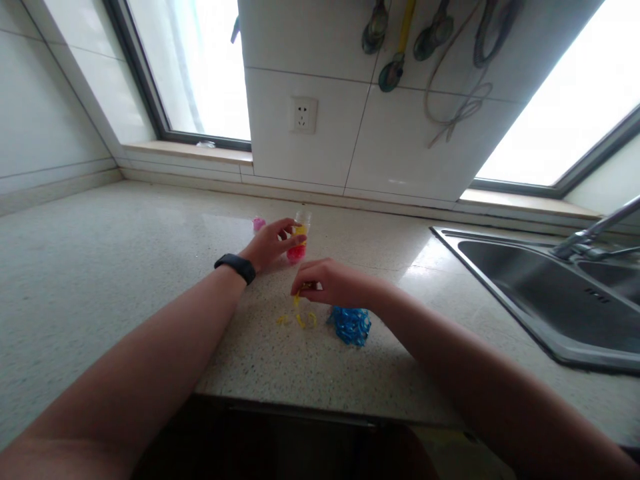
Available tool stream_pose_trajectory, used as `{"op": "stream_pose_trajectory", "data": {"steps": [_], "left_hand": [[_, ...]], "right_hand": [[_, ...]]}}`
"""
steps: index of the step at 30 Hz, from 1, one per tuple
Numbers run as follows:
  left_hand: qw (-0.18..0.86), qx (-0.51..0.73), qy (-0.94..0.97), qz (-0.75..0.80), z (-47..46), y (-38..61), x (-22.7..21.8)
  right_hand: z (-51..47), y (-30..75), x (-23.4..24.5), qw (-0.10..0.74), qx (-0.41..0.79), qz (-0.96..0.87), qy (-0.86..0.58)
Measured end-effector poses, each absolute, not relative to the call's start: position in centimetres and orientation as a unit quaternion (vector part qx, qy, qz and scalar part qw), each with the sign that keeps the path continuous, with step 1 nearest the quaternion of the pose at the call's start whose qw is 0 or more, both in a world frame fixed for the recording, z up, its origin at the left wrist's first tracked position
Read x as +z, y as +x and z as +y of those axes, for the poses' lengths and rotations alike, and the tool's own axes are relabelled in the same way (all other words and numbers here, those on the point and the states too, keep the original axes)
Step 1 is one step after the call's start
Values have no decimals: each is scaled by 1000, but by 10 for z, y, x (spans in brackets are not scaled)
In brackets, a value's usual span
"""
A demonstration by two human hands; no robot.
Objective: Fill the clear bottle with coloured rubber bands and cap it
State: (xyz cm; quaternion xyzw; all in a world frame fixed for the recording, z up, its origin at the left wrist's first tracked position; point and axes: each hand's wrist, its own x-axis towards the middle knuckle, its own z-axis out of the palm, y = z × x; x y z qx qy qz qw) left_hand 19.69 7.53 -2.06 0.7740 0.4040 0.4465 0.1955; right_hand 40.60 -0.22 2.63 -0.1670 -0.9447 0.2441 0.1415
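Observation:
My left hand [270, 243] wraps around a small clear bottle [301, 235] that stands on the speckled counter [100, 280]; pink bands fill its bottom and yellow ones lie above them. A black band sits on that wrist. My right hand [333, 283] is closed in a pinch on yellow rubber bands [299, 297] just in front of the bottle. A few loose yellow bands [300, 320] lie under it. A pile of blue rubber bands [351, 325] rests beside my right wrist.
A small pink lid or object [259, 223] lies left of the bottle. A steel sink [545, 293] with a tap [595, 233] is set in at the right. A wall socket [303, 115] and hanging utensils [395, 47] are on the tiled wall behind.

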Motion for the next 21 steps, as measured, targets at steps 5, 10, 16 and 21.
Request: {"op": "stream_pose_trajectory", "data": {"steps": [5,10,16,21], "left_hand": [[195,435,782,402,75,196,-21],[188,417,794,401,68,203,-18],[175,389,820,383,56,218,-13],[165,374,834,371,48,229,-10]], "right_hand": [[16,421,25,289,333,-866,-234],[31,428,27,464,386,-744,-287],[35,426,35,605,360,-639,-308],[34,423,37,636,362,-616,-290]]}}
